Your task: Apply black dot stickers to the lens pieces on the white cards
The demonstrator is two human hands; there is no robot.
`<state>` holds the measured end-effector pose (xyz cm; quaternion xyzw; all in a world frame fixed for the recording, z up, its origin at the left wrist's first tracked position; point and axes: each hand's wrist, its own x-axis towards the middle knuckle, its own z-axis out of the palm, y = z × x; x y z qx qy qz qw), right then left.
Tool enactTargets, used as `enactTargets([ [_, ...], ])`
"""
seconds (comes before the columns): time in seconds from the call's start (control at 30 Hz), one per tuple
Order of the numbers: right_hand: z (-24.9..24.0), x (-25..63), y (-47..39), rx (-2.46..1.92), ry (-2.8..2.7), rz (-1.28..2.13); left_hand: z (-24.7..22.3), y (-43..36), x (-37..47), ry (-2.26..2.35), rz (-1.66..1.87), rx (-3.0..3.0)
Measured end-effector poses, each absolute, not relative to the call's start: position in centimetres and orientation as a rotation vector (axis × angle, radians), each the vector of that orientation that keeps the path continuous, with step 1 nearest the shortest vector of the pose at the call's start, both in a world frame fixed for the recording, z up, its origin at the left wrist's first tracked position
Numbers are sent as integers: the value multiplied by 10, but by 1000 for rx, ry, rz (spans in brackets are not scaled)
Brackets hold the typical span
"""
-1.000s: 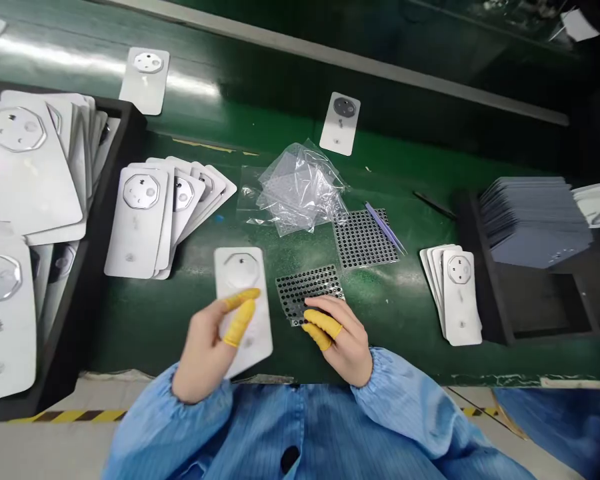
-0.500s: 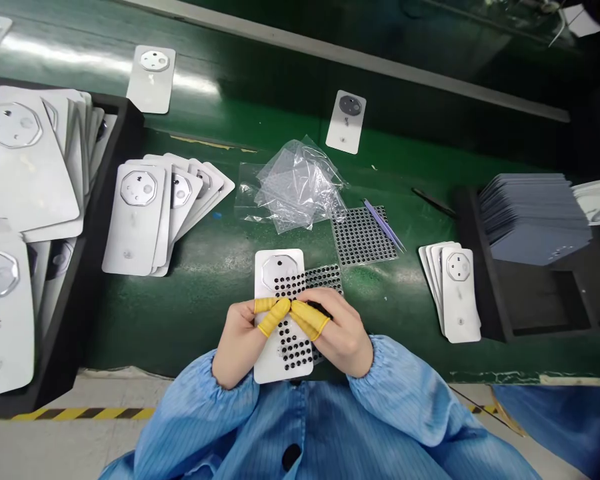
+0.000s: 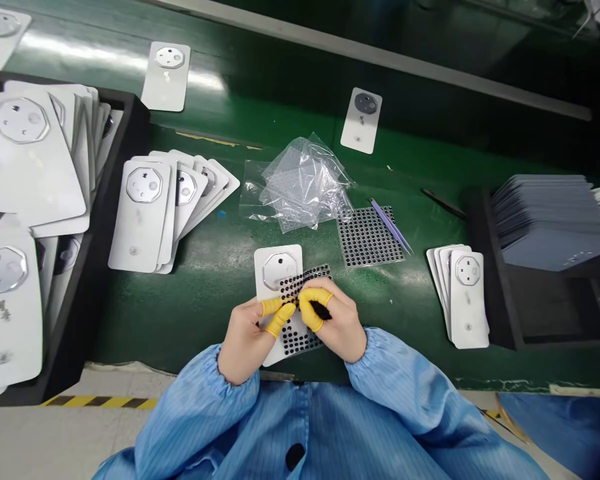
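My left hand, in yellow finger cots, pinches the left edge of a clear sheet of round black dots. Thumb and forefinger of my right hand, also in yellow cots, are curled together against the sheet's middle; anything between their tips is too small to make out. The sheet is held over a white phone-shaped panel with an octagonal camera ring, which lies upright on the green bench. My hands and the sheet hide much of the panel's lower half.
Behind lie clear plastic bags, another dot sheet and purple tweezers. Panels are fanned at left and right. Black trays hold white panels and grey sheets. Black tweezers lie beside the right tray.
My right thumb and forefinger have curled into a ring and shifted slightly right. The dot sheet has tilted over the panel. A person's hand now shows at the right edge.
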<state>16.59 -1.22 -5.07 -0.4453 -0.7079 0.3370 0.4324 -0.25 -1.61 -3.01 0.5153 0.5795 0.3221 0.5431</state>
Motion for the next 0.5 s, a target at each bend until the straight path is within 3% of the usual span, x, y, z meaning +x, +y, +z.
enactTargets([
  [0.17,-56,172,-8,-1180,-1714,771,-23,-20,-28,1497,849,1327],
  [0.5,-53,181,-11,-919,-2344,499,-21,-18,-49,1829,777,1226],
])
